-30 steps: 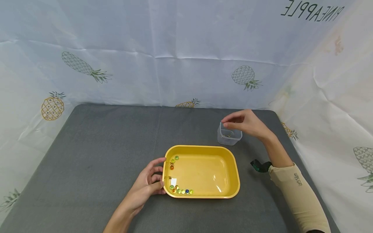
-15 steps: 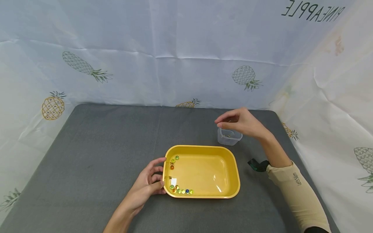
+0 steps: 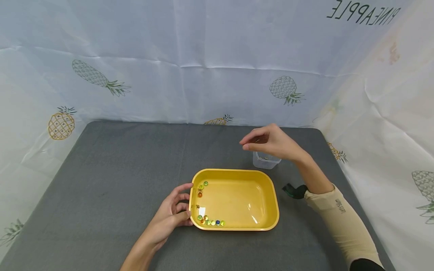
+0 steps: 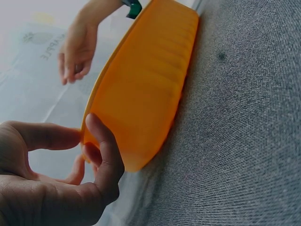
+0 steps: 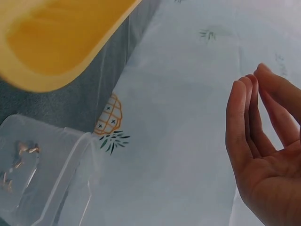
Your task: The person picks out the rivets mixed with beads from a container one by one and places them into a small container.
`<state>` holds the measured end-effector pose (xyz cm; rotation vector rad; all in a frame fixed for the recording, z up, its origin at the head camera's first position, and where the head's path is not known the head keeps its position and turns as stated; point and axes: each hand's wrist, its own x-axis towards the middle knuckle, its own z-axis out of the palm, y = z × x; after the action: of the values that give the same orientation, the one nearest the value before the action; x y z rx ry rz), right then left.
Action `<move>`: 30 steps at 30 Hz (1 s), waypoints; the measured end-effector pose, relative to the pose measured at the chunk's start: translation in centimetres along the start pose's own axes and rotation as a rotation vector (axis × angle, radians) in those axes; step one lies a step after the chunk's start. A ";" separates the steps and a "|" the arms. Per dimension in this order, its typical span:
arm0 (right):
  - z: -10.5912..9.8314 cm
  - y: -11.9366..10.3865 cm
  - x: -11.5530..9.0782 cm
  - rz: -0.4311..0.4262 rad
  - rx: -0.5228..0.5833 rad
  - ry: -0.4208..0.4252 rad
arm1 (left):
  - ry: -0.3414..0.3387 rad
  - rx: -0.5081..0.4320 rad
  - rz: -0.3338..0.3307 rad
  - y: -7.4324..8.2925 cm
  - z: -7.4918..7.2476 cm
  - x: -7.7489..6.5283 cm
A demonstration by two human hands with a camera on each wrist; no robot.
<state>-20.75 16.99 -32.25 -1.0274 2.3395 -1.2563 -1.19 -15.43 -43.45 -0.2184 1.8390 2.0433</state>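
My left hand (image 3: 168, 217) holds the left wall of a yellow plastic tray (image 3: 234, 199), pinching its rim between thumb and fingers in the left wrist view. Several glass marbles (image 3: 218, 223) lie along the tray's left and front sides, with a small brownish-gold piece (image 3: 198, 206) among them. Above a small clear plastic box (image 3: 266, 165), behind the tray, hovers my right hand (image 3: 276, 143). Its fingers are loosely bent, and nothing shows between them in the right wrist view. Small gold-coloured pieces (image 5: 34, 149) lie inside the box; their kind is unclear.
A grey cloth (image 3: 135, 169) covers the table. White sheeting printed with pineapples (image 3: 61, 126) hangs behind and at both sides. A dark green band (image 3: 294, 191) dangles by the right forearm, which wears a beige sleeve (image 3: 339, 214).
Over the last second my right hand has moved left across the top of the clear box, its fingers now past the box's left side. The left hand, tray and marbles have stayed put.
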 end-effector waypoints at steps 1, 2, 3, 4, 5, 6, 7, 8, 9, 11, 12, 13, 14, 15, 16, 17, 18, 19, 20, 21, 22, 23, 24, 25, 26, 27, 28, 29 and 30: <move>0.1 -0.2 0.2 -0.006 0.000 -0.003 | 0.001 0.000 0.000 0.0 0.0 0.0; 0.3 -0.3 0.3 -0.010 -0.001 -0.007 | 0.001 0.000 0.001 0.0 0.0 0.0; 0.4 -0.5 0.5 -0.013 -0.001 -0.011 | 0.001 0.000 0.000 0.0 0.0 0.0; 0.6 -0.6 0.6 -0.015 -0.004 -0.014 | 0.002 -0.001 0.000 0.0 0.0 0.0; 0.7 -0.8 0.8 -0.018 -0.008 -0.019 | 0.002 -0.001 0.000 0.0 0.0 0.0; 0.9 -1.0 0.9 -0.022 -0.012 -0.024 | 0.002 0.000 0.000 0.0 0.0 0.0; 1.0 -1.1 1.0 -0.026 -0.016 -0.029 | 0.002 0.000 0.000 0.0 0.0 0.0; 1.2 -1.2 1.2 -0.029 -0.021 -0.034 | 0.001 0.001 0.001 0.0 0.0 0.0; 1.3 -1.3 1.3 -0.033 -0.023 -0.039 | 0.000 0.003 0.002 0.0 0.0 0.0; 1.6 -1.5 1.6 -0.036 -0.022 -0.050 | -0.003 0.006 0.004 0.1 0.0 0.0; 1.7 -1.6 1.7 -0.039 -0.019 -0.053 | -0.004 0.007 0.005 0.1 0.0 0.0; 1.9 -1.7 1.8 -0.040 -0.013 -0.057 | -0.005 0.007 0.006 0.1 0.0 0.0; 2.0 -1.8 1.9 -0.040 -0.007 -0.061 | -0.006 0.008 0.006 0.1 0.0 0.0; 2.1 -1.9 1.9 -0.042 -0.003 -0.064 | -0.006 0.008 0.006 0.1 0.0 0.0; 2.2 -1.9 2.0 -0.045 -0.001 -0.066 | -0.006 0.008 0.006 0.1 0.0 0.0; 2.4 -1.9 2.1 -0.048 0.000 -0.069 | -0.005 0.008 0.006 0.0 0.0 0.0; 2.5 -2.0 2.2 -0.052 0.002 -0.071 | -0.004 0.008 0.006 0.0 0.0 0.0; 2.6 -2.0 2.2 -0.055 0.007 -0.074 | -0.003 0.008 0.005 0.0 0.0 0.0; 2.8 -2.1 2.3 -0.056 0.009 -0.076 | -0.002 0.008 0.005 0.0 0.0 0.0; 2.9 -2.1 2.4 -0.059 0.010 -0.078 | -0.001 0.009 0.005 0.0 0.0 0.0; 3.0 -2.1 2.5 -0.064 0.014 -0.082 | -0.001 0.009 0.005 0.0 0.0 0.0; 3.2 -2.2 2.6 -0.065 0.018 -0.085 | -0.001 0.009 0.004 0.0 0.0 0.0; 3.3 -2.2 2.7 -0.066 0.022 -0.088 | -0.001 0.008 0.004 0.0 0.0 0.0; 3.5 -2.2 2.8 -0.067 0.025 -0.091 | -0.002 0.008 0.005 0.0 0.0 0.0; 3.7 -2.3 2.9 -0.068 0.024 -0.094 | -0.003 0.008 0.005 -0.1 0.0 0.0; 3.9 -2.3 3.0 -0.068 0.026 -0.098 | -0.004 0.009 0.006 -0.1 0.0 0.0; 4.1 -2.4 3.1 -0.066 0.027 -0.102 | -0.004 0.009 0.006 -0.1 0.0 0.0; 4.3 -2.4 3.2 -0.063 0.029 -0.105 | -0.005 0.009 0.006 -0.1 0.0 0.0; 4.4 -2.5 3.2 -0.063 0.033 -0.111 | -0.005 0.009 0.007 -0.1 -0.1 0.0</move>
<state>-19.44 11.11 -32.52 -1.1384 2.2129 -1.2234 -1.18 -15.47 -43.57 -0.2040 1.8481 2.0376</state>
